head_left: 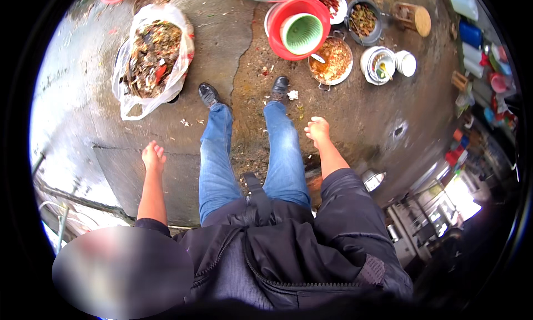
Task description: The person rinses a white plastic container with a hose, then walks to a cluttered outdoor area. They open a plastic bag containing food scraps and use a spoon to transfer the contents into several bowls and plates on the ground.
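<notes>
My left hand [153, 157] hangs beside my left leg over the wet concrete floor, fingers loosely curled, with nothing seen in it. Over the floor to the right of my legs is my right hand [317, 132], its fingers partly bent and holding nothing that shows. A white plastic bag [143, 107] full of food scraps stands beyond my left hand. Beyond my right hand, a metal pan [350, 66] holds reddish food in liquid, with a white spoon [318, 58] at its rim. A green colander [303, 33] sits inside a red plastic basin [277, 32].
Farther right stand a dark bucket [378, 30] with scraps, a white bowl [343, 5] of red pieces, white containers [366, 66] and a small wooden stool [422, 21]. A floor crack [238, 62] runs past my shoes. Bottles and household items line the far right edge.
</notes>
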Demonstrator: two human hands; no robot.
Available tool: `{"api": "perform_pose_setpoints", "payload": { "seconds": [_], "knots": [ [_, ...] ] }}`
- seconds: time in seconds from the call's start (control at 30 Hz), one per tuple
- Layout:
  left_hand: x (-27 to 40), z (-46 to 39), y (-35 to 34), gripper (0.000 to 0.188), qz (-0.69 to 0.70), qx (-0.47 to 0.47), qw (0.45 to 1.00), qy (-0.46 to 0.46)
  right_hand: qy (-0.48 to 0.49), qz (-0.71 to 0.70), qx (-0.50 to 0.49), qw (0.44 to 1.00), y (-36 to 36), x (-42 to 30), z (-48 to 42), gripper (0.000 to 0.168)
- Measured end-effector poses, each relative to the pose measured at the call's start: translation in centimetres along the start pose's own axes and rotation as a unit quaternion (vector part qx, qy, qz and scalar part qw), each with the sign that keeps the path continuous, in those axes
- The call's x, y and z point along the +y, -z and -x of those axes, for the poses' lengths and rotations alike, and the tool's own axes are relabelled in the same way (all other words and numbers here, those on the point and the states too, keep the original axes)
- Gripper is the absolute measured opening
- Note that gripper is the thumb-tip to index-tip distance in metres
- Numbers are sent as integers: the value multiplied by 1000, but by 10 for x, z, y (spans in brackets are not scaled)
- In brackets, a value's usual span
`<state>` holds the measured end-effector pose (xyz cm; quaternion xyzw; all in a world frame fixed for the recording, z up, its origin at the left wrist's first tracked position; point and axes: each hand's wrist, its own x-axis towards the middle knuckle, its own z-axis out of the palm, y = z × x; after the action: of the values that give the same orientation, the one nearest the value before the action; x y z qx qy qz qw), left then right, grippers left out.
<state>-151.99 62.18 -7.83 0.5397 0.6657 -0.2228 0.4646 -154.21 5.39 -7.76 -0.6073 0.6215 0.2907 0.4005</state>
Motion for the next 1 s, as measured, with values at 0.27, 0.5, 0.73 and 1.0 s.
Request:
{"api": "perform_pose_setpoints", "payload": {
  "seconds": [0.27, 0.5, 0.73, 1.0],
  "knots": [
    [-41, 93, -138, 33, -227, -118, 962, -96, -79, -234, -38, 968, 83, 33, -105, 40],
    [-125, 144, -292, 29, -274, -226, 929, -108, -120, -505, -58, 853, 55, 66, -302, 49],
    [-164, 141, -399, 23, -305, -317, 889, -125, -204, -606, 12, 769, 19, 89, -456, 36],
    [-154, 147, -465, 22, -383, -308, 854, -170, -62, -639, -121, 757, 17, 95, -485, 29]
  ]
}}
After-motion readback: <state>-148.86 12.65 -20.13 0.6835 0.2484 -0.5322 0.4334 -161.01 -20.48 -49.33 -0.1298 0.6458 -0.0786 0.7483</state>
